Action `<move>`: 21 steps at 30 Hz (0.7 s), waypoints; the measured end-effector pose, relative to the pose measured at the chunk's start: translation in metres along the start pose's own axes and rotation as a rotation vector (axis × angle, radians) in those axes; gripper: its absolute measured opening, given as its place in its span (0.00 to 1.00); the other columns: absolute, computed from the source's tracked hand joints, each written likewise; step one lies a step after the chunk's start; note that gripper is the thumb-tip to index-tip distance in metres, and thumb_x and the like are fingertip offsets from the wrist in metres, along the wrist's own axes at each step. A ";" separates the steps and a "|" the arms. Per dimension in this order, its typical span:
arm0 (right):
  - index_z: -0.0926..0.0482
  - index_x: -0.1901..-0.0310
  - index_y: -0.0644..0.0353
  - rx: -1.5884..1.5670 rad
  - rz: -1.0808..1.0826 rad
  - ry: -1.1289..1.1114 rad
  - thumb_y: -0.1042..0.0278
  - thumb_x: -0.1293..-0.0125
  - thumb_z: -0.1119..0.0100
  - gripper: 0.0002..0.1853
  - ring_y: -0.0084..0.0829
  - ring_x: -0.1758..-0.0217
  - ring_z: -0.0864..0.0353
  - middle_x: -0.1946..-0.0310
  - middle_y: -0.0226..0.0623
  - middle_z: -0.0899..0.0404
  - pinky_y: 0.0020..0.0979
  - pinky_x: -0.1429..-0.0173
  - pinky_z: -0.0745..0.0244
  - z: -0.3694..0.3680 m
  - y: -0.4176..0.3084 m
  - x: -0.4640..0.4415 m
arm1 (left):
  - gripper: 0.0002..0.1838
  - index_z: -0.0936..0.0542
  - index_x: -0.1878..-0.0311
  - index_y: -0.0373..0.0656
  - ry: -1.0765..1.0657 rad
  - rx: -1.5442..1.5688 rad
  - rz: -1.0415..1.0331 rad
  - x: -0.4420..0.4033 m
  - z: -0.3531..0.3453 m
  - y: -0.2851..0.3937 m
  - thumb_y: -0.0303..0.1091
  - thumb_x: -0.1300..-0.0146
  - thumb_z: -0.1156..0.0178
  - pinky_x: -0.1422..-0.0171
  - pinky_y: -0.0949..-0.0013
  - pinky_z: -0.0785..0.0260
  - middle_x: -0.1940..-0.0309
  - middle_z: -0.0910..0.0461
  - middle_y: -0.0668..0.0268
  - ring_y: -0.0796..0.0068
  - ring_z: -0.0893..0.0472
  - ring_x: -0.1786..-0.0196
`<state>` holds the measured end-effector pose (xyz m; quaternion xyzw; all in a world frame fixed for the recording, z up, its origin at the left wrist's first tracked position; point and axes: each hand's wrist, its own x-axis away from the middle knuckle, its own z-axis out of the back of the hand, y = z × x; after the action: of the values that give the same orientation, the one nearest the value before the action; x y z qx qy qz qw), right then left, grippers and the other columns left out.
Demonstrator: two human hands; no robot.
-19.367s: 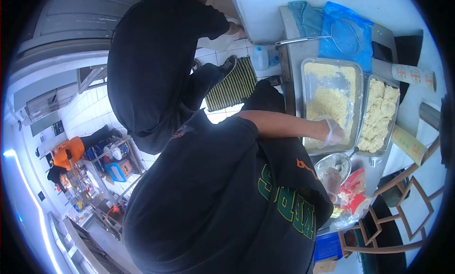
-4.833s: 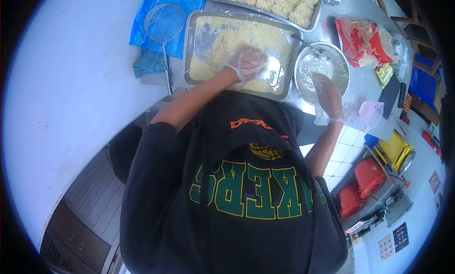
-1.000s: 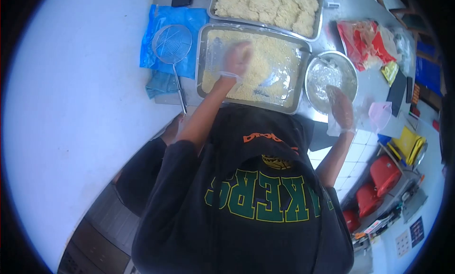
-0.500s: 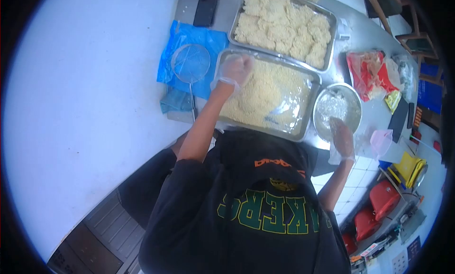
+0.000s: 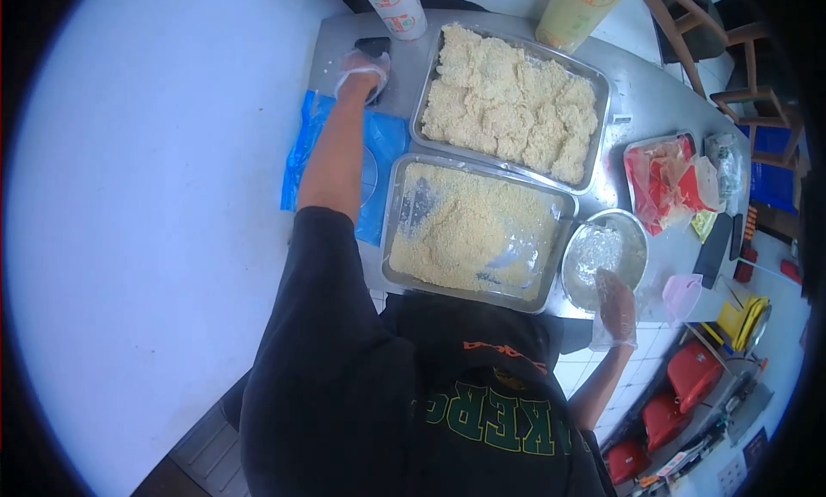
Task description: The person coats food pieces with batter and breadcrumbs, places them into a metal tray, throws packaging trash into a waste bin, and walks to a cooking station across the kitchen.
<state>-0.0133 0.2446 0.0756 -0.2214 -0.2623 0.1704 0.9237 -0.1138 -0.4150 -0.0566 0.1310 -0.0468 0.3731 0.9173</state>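
My left hand [image 5: 363,74], in a clear plastic glove, reaches to the far left of the metal table. It is over a dark phone [image 5: 373,45] and hides most of it; the fingers are not clear. My gloved right hand [image 5: 616,308] is at the near rim of a metal bowl [image 5: 641,254] with whitish contents, fingers stretched out over its inside. Beside the bowl is a metal tray [image 5: 391,206] holding loose pale crumbs. Behind it, another tray [image 5: 607,118] is filled with crumb-coated pieces [image 5: 508,97].
Under my left forearm lies a blue plastic sheet [image 5: 385,140], with a strainer [image 5: 371,177] mostly hidden. A white printed cup [image 5: 398,11] and a yellowish container [image 5: 578,13] stand at the back. On the right are red packaging [image 5: 662,174] and a pink scoop-like item [image 5: 681,296].
My left hand has moved from the crumb tray to the phone at the far left. My right hand stays at the bowl. The view has tilted, showing more of the far edge.
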 end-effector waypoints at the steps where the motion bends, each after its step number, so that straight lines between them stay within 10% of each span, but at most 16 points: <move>1: 0.20 0.48 0.63 0.001 0.051 0.022 0.69 0.32 0.47 0.14 0.47 0.47 0.20 0.50 0.47 0.19 0.38 0.43 0.27 -0.001 0.003 0.000 | 0.39 0.20 0.48 0.32 -0.029 -0.048 0.000 0.002 0.008 0.007 0.65 0.42 0.48 0.34 0.59 0.33 0.45 0.22 0.47 0.54 0.24 0.39; 10: 0.20 0.49 0.63 -0.064 -0.023 -0.015 0.68 0.32 0.46 0.14 0.47 0.47 0.20 0.51 0.48 0.19 0.37 0.42 0.27 0.000 -0.006 -0.006 | 0.40 0.22 0.45 0.33 -0.132 -0.272 -0.057 -0.007 0.008 0.011 0.65 0.39 0.55 0.31 0.60 0.38 0.41 0.25 0.49 0.56 0.27 0.36; 21: 0.22 0.46 0.63 0.207 0.314 0.043 0.69 0.35 0.47 0.16 0.49 0.45 0.22 0.50 0.49 0.20 0.40 0.40 0.29 -0.009 0.024 -0.004 | 0.38 0.22 0.44 0.36 0.337 -0.164 -0.123 0.070 0.024 0.029 0.64 0.37 0.56 0.37 0.56 0.32 0.44 0.23 0.49 0.55 0.24 0.40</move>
<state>-0.0162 0.2599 0.0554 -0.1672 -0.1857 0.3336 0.9090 -0.0839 -0.3546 -0.0149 -0.0059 0.0851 0.3281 0.9408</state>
